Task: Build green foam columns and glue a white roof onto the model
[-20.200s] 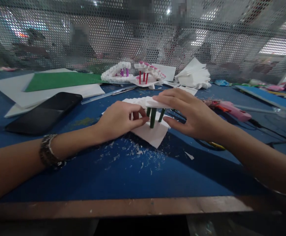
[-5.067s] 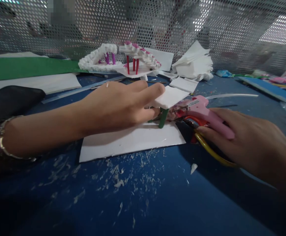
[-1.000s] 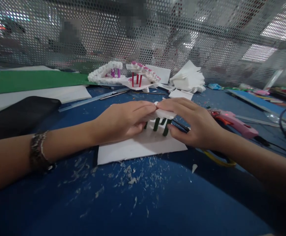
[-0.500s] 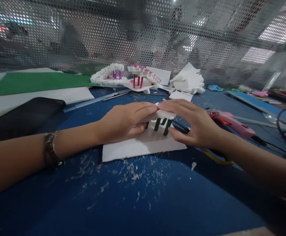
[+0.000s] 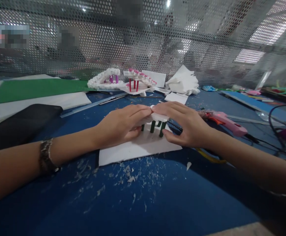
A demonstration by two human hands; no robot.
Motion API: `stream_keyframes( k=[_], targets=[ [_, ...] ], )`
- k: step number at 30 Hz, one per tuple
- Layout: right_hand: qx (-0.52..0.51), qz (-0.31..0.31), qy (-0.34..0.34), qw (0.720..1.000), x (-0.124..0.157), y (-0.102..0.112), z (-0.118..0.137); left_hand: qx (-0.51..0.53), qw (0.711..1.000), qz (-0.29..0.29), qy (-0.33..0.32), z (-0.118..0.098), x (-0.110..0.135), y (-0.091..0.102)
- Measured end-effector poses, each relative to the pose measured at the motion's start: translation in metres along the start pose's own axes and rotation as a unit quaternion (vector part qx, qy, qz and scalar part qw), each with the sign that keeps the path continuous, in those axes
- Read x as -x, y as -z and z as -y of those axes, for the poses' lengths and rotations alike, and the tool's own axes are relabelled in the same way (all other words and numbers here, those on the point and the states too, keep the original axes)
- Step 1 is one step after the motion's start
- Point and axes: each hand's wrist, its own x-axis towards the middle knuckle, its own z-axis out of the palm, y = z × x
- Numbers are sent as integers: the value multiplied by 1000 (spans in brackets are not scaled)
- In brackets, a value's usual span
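Observation:
A small white foam top piece (image 5: 159,116) rests on several dark green posts (image 5: 153,126) that stand on a flat white foam base (image 5: 135,149) on the blue table. My left hand (image 5: 119,126) grips the top piece from the left, fingers laid over it and thumb below. From the right, my right hand (image 5: 183,124) covers the same piece with fingers on top and its thumb low beside the posts. The fingertips of both hands nearly meet above the posts.
A pink glue gun (image 5: 225,120) lies right of my right hand, with cables beyond. Behind stand two finished foam models (image 5: 123,79), a stack of white foam pieces (image 5: 182,83), a ruler, green and white sheets (image 5: 32,90) and a black phone (image 5: 17,126). Foam crumbs litter the near table.
Over the last second both hands stay pressed on the foam top. Five seconds ago my right hand lay on the glue gun; it has since come onto the foam top.

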Motion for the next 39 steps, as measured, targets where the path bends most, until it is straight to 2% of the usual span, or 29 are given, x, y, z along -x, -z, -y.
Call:
stream_keyframes(
  k=[15,29,39],
  targets=[
    [17,2,12,1000,1,-1,-2,14,1000,7,0,2,-2,0],
    [8,-7,0,1000,1,3,1,24,1000,-11,-9,1,-2,0],
    [2,1,-5,1000,-1,2,0,30,1000,6,-8,2,-1,3]
  ],
)
